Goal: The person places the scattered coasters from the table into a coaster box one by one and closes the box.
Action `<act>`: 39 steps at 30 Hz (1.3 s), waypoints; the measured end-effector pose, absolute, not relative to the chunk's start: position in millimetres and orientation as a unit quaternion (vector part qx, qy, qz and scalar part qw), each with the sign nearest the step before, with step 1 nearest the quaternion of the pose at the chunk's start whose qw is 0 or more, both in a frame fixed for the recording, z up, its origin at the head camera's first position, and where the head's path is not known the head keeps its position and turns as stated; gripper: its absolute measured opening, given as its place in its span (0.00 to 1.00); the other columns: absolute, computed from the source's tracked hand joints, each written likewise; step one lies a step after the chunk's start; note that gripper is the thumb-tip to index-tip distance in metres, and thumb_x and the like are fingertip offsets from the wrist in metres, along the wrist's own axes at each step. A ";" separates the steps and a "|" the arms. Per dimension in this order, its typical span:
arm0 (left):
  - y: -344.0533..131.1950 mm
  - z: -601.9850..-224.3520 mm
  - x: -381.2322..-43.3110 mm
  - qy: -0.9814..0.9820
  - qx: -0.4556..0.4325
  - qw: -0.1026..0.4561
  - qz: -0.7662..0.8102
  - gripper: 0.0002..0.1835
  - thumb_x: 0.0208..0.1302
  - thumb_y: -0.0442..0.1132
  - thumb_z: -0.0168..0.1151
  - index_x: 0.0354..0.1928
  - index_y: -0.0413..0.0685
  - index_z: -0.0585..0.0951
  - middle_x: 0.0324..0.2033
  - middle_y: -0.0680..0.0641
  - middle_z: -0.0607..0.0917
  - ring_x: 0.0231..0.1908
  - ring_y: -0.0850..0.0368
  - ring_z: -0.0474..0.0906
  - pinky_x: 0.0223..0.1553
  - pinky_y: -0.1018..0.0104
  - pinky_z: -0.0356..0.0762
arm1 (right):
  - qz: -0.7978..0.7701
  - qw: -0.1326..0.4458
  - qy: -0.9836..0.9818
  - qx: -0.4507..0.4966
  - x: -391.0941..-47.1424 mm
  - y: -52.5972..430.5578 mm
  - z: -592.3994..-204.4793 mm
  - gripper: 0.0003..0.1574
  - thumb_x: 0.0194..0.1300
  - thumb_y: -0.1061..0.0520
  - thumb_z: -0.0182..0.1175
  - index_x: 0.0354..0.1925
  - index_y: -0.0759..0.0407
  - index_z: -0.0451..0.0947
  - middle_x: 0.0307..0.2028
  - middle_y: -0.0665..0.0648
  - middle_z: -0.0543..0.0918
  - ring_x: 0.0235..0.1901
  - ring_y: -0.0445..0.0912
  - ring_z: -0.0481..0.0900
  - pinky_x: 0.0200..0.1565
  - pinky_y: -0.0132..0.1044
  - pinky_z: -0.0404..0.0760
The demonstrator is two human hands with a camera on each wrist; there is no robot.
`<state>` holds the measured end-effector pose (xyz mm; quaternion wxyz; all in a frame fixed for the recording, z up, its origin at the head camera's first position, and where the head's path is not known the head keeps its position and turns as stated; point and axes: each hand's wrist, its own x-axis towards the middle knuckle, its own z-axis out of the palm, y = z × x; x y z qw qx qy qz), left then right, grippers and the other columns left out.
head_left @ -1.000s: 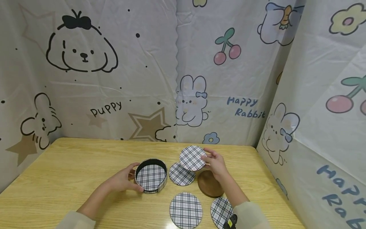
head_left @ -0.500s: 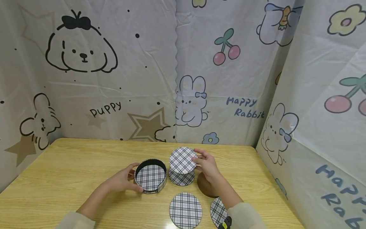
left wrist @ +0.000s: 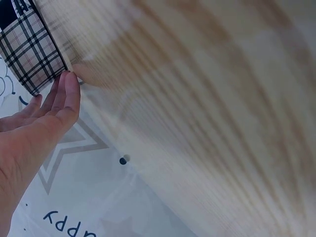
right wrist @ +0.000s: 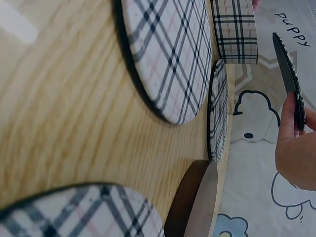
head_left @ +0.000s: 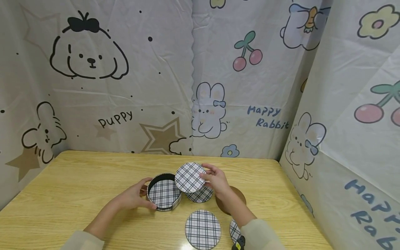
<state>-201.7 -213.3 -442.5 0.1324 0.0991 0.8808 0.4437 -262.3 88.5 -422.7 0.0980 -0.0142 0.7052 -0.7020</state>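
Note:
My left hand point(head_left: 135, 196) grips the side of a round plaid coaster holder point(head_left: 175, 204), thumb at the front and fingers behind. A plaid coaster point(head_left: 164, 195) lies inside the dark-lined holder. In the left wrist view the fingertips touch the holder's plaid wall point(left wrist: 35, 53). My right hand point(head_left: 217, 180) pinches another plaid coaster point(head_left: 189, 177) by its right edge. That coaster is tilted in the air, overlapping the holder's right rim in the head view. Its dark underside point(right wrist: 282, 66) shows in the right wrist view. Below it a further plaid coaster point(head_left: 200, 196) lies partly hidden.
A plaid coaster point(head_left: 203, 230) lies at the front of the wooden table point(head_left: 103, 173). Another coaster point(head_left: 234, 231) is partly covered by the right sleeve. A thick round brown piece point(head_left: 240, 196) sits behind the right forearm. Printed cloth point(head_left: 125, 90) hangs behind and at the right.
The right hand has moved left with the coaster, from above the brown piece and loose coaster to the holder's right rim. The left hand and holder have stayed in place.

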 end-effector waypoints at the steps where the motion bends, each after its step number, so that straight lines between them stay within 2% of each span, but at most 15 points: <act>1: -213.4 -442.5 -201.8 0.881 0.099 0.133 0.444 0.57 0.42 0.48 0.77 0.70 0.39 0.52 0.55 0.36 0.73 0.56 0.38 0.70 0.58 0.43 0.69 | -0.701 0.099 0.706 -0.017 -262.0 87.1 -423.3 0.28 0.61 0.65 0.60 0.60 0.62 0.70 0.35 0.52 0.73 0.32 0.41 0.76 0.32 0.31 0.79; 8: -213.2 -442.7 -202.1 0.881 0.104 0.132 0.442 0.57 0.42 0.49 0.77 0.70 0.39 0.52 0.53 0.38 0.74 0.56 0.39 0.71 0.58 0.43 0.69 | -0.695 0.114 0.710 -0.025 -259.8 75.6 -426.9 0.27 0.61 0.64 0.60 0.59 0.60 0.71 0.35 0.52 0.73 0.32 0.41 0.76 0.33 0.32 0.80; 17: -212.8 -441.7 -201.2 0.884 0.108 0.133 0.436 0.57 0.43 0.49 0.76 0.70 0.38 0.51 0.53 0.37 0.74 0.55 0.39 0.71 0.58 0.42 0.69 | -0.696 0.144 0.701 -0.061 -253.9 59.3 -427.4 0.28 0.61 0.65 0.59 0.60 0.64 0.69 0.33 0.51 0.74 0.31 0.39 0.77 0.32 0.30 0.80; 39: -213.8 -443.7 -202.6 0.880 0.103 0.136 0.443 0.58 0.42 0.50 0.76 0.70 0.37 0.52 0.54 0.36 0.74 0.57 0.37 0.70 0.58 0.43 0.69 | -0.663 0.151 0.728 -0.084 -243.0 19.3 -430.3 0.25 0.59 0.65 0.62 0.56 0.59 0.74 0.34 0.51 0.69 0.26 0.39 0.71 0.26 0.30 0.76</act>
